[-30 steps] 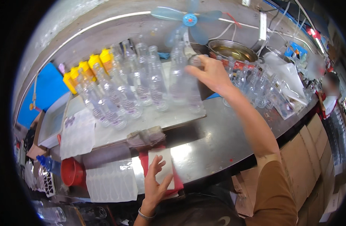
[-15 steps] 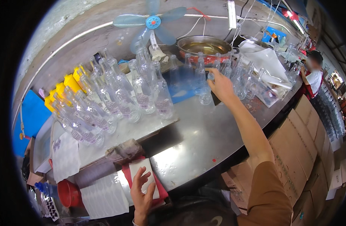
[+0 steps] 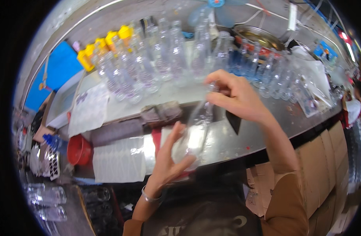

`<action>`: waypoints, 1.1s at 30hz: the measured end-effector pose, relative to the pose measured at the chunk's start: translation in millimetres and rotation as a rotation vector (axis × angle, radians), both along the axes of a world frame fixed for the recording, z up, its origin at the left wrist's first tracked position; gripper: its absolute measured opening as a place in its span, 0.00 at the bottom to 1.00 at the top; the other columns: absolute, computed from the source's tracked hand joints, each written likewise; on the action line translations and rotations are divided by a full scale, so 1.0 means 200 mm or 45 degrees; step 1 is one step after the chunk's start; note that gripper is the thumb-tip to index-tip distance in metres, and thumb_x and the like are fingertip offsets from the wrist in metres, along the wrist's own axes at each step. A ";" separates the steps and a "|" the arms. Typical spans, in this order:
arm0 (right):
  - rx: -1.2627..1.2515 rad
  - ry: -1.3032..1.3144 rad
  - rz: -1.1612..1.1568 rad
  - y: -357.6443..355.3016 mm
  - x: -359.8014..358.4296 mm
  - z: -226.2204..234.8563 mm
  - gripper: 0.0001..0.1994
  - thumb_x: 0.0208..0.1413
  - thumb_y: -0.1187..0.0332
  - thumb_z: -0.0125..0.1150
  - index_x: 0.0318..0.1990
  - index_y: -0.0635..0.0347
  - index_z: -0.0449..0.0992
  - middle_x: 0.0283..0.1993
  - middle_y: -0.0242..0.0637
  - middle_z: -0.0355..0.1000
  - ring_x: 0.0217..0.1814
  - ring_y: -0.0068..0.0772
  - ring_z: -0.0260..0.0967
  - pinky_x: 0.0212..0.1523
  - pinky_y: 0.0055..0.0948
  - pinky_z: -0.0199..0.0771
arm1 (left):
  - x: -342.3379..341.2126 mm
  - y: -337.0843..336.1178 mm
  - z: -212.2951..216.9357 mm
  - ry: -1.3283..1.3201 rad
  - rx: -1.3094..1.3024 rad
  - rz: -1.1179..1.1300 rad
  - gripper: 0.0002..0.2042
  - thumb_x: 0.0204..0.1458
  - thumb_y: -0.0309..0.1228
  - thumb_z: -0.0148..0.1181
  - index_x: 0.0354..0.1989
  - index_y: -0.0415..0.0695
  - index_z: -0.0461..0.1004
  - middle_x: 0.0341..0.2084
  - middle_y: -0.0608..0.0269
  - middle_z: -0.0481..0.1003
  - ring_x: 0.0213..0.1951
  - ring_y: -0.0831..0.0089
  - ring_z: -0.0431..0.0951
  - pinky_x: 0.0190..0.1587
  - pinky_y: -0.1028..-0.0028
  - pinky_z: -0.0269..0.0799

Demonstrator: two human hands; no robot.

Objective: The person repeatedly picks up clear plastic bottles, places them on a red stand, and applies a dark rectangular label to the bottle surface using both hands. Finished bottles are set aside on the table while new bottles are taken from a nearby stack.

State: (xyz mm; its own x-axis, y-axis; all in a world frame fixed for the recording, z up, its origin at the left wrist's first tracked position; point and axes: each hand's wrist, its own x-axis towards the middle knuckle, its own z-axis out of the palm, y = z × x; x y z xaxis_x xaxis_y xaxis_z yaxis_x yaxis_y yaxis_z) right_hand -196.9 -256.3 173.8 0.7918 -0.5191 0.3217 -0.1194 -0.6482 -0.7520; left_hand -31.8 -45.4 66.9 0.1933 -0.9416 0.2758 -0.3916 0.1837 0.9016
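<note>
Small bottling workshop, from where I stand: metal worktop (image 3: 243,133) crowded with rows of empty clear plastic bottles (image 3: 161,59), yellow-capped bottles (image 3: 106,43), cardboard boxes (image 3: 329,157) under it, a blue fan (image 3: 216,8), loose wiring overhead.

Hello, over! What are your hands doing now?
Right hand grips clear plastic bottle at neck. Left hand cups its base. Nothing in the way.

The clear plastic bottle (image 3: 197,126) is looking glossy and see-through. The worktop (image 3: 267,122) is showing scuffed, reflective sheet metal. The boxes (image 3: 326,165) are looking like matt brown cardboard; the red funnel (image 3: 79,149) is showing smooth plastic.
</note>
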 end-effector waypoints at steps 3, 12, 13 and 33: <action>0.411 -0.196 0.012 0.06 0.25 -0.23 0.16 0.62 0.68 0.62 0.55 0.63 0.73 0.29 0.26 0.70 0.29 0.13 0.63 0.30 0.19 0.64 | 0.06 0.04 -0.06 0.514 0.057 -0.023 0.44 0.55 0.22 0.63 0.78 0.44 0.44 0.63 0.50 0.66 0.58 0.65 0.71 0.60 0.66 0.68; 0.546 0.033 0.009 0.63 0.13 -0.86 0.26 0.60 0.67 0.64 0.64 0.68 0.69 0.53 0.40 0.75 0.25 0.18 0.69 0.28 0.24 0.69 | 0.04 0.02 -0.40 0.548 -0.014 0.495 0.34 0.67 0.33 0.49 0.76 0.35 0.42 0.72 0.43 0.55 0.72 0.58 0.57 0.72 0.64 0.52; 0.469 0.042 -0.012 0.65 0.13 -0.85 0.26 0.59 0.69 0.64 0.64 0.68 0.68 0.53 0.41 0.75 0.25 0.19 0.69 0.28 0.24 0.70 | 0.05 0.02 -0.41 0.483 0.001 0.477 0.34 0.69 0.34 0.47 0.76 0.36 0.40 0.72 0.42 0.53 0.73 0.57 0.55 0.72 0.63 0.50; 0.856 0.010 -0.279 0.58 -0.09 -0.90 0.21 0.63 0.74 0.57 0.64 0.68 0.69 0.53 0.41 0.76 0.24 0.14 0.63 0.25 0.17 0.67 | 0.46 0.63 -0.40 -0.198 0.306 0.782 0.21 0.53 0.26 0.66 0.57 0.41 0.73 0.56 0.55 0.75 0.55 0.61 0.76 0.56 0.65 0.71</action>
